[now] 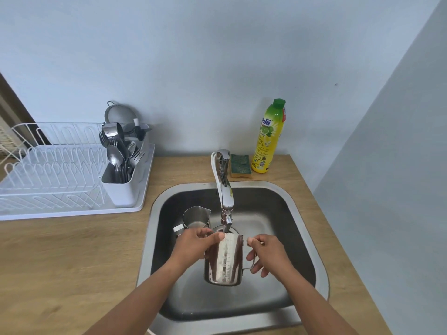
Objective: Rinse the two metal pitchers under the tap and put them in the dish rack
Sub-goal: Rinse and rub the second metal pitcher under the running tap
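Second pitcher [196, 217] partly behind left hand [193, 245]

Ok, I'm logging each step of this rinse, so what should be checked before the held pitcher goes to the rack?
1. Large steel pitcher gripped: ok, left hand on its rim, right hand at its handle.
2. Pitcher under the chrome tap spout: ok.
3. Water running: cannot tell.
4. Free space in the white wire dish rack: ok, plate slots empty.
5. Small steel pitcher rinsed: cannot tell; it stands in the steel sink.
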Demonstrator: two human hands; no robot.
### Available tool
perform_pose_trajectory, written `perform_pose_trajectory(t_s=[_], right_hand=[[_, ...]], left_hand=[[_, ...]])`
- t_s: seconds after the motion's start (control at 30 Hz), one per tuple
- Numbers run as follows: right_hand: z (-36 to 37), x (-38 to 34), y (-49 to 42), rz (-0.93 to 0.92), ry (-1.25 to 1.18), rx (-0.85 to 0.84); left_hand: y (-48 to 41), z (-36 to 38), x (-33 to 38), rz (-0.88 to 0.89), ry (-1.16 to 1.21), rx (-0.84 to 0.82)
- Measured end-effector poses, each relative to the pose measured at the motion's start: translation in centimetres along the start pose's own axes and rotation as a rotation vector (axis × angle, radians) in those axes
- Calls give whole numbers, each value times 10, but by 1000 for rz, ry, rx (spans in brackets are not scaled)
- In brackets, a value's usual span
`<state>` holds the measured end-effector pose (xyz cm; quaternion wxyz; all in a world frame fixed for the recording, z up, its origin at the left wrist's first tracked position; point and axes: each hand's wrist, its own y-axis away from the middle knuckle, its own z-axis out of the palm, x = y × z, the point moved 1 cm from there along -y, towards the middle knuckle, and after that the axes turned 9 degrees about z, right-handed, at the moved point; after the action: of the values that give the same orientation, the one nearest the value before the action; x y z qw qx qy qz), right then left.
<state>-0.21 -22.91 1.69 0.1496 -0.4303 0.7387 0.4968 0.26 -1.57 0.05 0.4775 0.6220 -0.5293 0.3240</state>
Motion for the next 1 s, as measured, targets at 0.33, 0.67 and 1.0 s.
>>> perform_pose_trajectory(t_s=[0.33, 0.67, 1.0], right_hand=[[3, -2, -2, 76, 175, -43], [7, -9, -7, 111, 205, -51], [9, -9, -4, 83, 191, -36]], left_hand=[[-7, 1, -10, -241, 67, -69], [-2, 2, -15, -363, 197, -45], [6, -4, -2, -368, 211, -160]])
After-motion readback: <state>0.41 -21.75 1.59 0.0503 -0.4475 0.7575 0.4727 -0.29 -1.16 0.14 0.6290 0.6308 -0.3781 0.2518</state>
